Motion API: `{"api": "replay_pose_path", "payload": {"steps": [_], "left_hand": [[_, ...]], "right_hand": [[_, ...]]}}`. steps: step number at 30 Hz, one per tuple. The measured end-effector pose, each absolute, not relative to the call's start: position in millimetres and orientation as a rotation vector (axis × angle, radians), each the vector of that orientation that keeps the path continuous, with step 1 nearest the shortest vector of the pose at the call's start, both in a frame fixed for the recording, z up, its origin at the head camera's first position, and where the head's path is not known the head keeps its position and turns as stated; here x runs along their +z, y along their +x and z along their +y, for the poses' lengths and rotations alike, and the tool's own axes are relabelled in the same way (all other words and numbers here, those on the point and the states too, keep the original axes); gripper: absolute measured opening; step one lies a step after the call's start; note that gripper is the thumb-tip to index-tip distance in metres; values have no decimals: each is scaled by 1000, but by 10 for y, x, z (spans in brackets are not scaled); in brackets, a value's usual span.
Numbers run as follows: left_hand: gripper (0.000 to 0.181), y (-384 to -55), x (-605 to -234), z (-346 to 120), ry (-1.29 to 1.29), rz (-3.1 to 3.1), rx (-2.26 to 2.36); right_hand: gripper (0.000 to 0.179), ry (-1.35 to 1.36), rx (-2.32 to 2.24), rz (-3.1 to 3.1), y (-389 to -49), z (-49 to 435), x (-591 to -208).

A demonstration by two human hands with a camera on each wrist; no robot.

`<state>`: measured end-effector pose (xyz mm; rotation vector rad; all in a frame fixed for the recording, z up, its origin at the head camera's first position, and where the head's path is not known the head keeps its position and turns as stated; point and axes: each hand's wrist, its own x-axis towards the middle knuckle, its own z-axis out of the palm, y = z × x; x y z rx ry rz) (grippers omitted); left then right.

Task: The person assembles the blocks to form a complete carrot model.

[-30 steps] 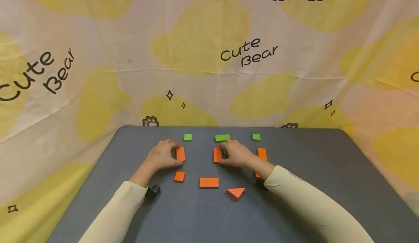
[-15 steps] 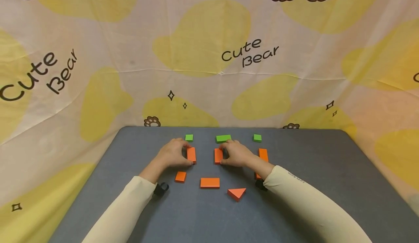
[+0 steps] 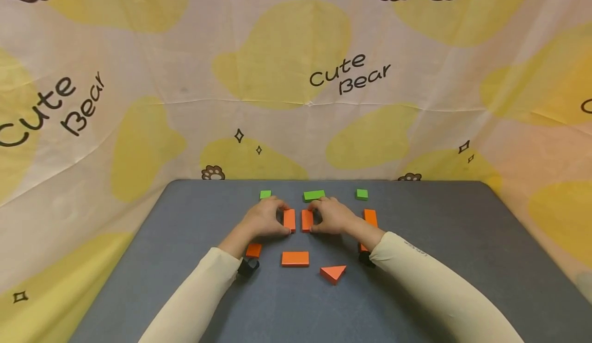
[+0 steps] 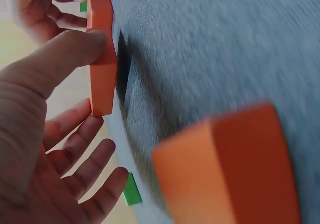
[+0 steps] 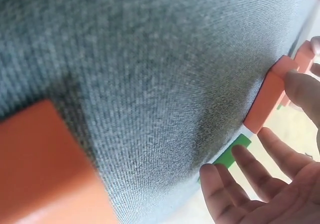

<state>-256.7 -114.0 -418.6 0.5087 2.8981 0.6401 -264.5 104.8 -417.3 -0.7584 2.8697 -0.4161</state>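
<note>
Between the thumb and index finger of my left hand (image 3: 264,218) is an orange rectangular block (image 3: 289,221). A shadow shows beside this orange block (image 4: 103,92) in the left wrist view. My right hand (image 3: 334,217) pinches a similar orange block (image 3: 307,221) in the same way, thumb at the near end and index finger at the far end. Lengthwise, the two blocks stand side by side with a narrow gap of table between them. In the right wrist view, the right hand's orange block (image 5: 267,99) is down at the cloth-like surface, other fingers spread beyond it.
Behind the hands lie a long green block (image 3: 314,195) and small green blocks (image 3: 265,194) (image 3: 362,194). Nearer are an orange block (image 3: 295,259), an orange triangle (image 3: 333,273) and a small orange block (image 3: 253,251). Another orange block (image 3: 370,217) is partly behind the right forearm.
My left hand has carried its orange block rightward, closing most of the distance to the other one. The right hand and its block have stayed in place.
</note>
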Motion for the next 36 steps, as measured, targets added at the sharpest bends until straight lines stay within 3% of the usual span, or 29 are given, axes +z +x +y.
{"api": "replay_pose_path", "payload": {"steps": [24,36], "left_hand": [[57,-2596,-4253,-985,503,2841,635],[57,-2611,-4267,-969,467,2839,644]], "right_hand": [[49,-731,-381,2858,-2647,1013,-4128],[47,-804,-561,2850,-2586,1292,-4010]]}}
